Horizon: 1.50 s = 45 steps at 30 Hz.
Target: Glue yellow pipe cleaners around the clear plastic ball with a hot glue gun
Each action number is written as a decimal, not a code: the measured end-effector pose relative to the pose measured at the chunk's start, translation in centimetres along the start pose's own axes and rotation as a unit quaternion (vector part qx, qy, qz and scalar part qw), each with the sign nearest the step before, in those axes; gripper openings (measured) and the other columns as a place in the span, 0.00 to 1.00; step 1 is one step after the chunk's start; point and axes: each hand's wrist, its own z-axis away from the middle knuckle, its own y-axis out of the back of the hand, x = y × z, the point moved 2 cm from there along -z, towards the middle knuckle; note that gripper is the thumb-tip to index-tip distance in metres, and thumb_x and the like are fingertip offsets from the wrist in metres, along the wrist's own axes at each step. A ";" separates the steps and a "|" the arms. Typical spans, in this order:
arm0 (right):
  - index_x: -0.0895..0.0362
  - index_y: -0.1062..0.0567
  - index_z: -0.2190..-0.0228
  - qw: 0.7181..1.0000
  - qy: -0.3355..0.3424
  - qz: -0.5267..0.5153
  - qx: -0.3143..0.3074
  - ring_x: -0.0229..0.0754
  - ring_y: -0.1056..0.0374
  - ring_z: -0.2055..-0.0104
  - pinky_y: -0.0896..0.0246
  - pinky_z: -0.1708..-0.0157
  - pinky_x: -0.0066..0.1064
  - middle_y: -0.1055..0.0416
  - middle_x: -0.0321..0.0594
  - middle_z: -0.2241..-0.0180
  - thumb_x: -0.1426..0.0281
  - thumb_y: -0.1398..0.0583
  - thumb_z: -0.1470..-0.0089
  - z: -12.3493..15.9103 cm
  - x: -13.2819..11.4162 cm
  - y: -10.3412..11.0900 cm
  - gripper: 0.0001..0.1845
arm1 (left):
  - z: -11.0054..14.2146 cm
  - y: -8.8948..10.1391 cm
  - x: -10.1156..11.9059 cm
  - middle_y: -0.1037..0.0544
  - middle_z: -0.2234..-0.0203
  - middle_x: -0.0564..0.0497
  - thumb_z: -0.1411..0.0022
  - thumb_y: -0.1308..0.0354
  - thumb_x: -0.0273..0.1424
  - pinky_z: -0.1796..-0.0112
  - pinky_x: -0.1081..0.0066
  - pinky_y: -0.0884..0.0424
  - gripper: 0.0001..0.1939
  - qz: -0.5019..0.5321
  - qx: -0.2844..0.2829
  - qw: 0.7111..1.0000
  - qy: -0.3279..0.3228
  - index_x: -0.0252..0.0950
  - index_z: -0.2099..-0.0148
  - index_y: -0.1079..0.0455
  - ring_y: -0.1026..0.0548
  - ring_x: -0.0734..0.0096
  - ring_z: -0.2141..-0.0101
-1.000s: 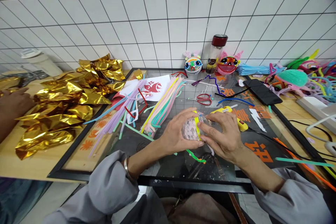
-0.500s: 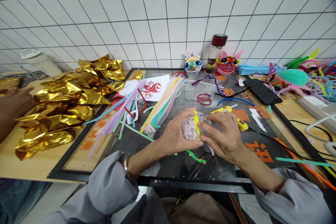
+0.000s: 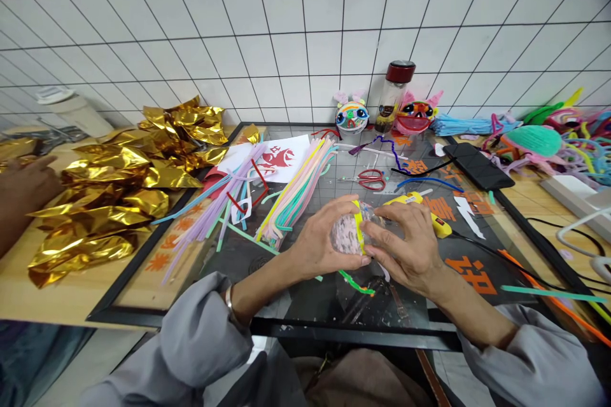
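Observation:
Between my hands is a round, pale pink-and-grey ball (image 3: 344, 235) with a bright yellow strip (image 3: 359, 229) running across it. My left hand (image 3: 316, 236) wraps round its left side, thumb below and fingers over the top. From the right, my right hand (image 3: 405, 238) presses its fingertips on the ball beside the yellow strip. The far side of the ball is hidden by my fingers. Just behind my right hand lies a yellow glue gun (image 3: 436, 222) with a black cord. A green fuzzy stem (image 3: 356, 284) rests on the dark mat below the ball.
Bundles of pastel fuzzy stems (image 3: 298, 191), red-handled scissors (image 3: 371, 179) and a phone (image 3: 477, 165) lie around. Two decorated animal heads, one white (image 3: 352, 116) and one red (image 3: 414, 119), flank a glass bottle (image 3: 394, 95). Gold foil (image 3: 119, 178) and another person's hand (image 3: 31, 191) are at left.
Both hands stay on the ball in nearly the same pose. The other person's hand at the left has shifted slightly.

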 end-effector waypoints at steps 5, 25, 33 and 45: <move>0.56 0.28 0.55 1.000 0.002 0.001 0.000 0.51 0.36 0.52 0.44 0.55 0.44 0.31 0.49 0.55 0.68 0.40 0.41 -0.2 0.0 0.1 0.12 | 0.1 -0.1 0.1 0.33 0.39 0.35 0.52 0.28 0.35 0.40 0.45 0.36 0.36 -0.017 0.005 1.000 -0.005 0.38 0.43 0.38 0.34 0.47 0.39; 0.56 0.27 0.54 1.000 -0.018 0.002 -0.010 0.51 0.35 0.52 0.43 0.55 0.44 0.31 0.49 0.54 0.64 0.44 0.38 -0.1 0.1 0.0 0.14 | 0.3 -0.6 -0.7 0.37 0.40 0.36 0.49 0.30 0.41 0.40 0.46 0.37 0.42 -0.060 -0.031 0.995 -0.075 0.41 0.37 0.46 0.38 0.45 0.37; 0.57 0.27 0.53 1.000 -0.012 0.001 -0.007 0.51 0.35 0.52 0.42 0.55 0.44 0.31 0.50 0.54 0.64 0.44 0.39 0.0 0.1 0.0 0.15 | 0.3 -0.6 -0.5 0.38 0.39 0.35 0.50 0.29 0.40 0.40 0.48 0.36 0.43 -0.067 -0.042 0.994 -0.079 0.40 0.38 0.46 0.38 0.46 0.37; 0.57 0.27 0.54 1.000 -0.014 -0.004 -0.003 0.50 0.35 0.53 0.42 0.56 0.44 0.32 0.50 0.54 0.65 0.44 0.38 -0.2 0.1 0.1 0.14 | 0.3 -0.9 -0.8 0.36 0.40 0.36 0.52 0.28 0.35 0.41 0.48 0.35 0.44 -0.046 -0.013 0.997 -0.064 0.41 0.38 0.47 0.36 0.47 0.38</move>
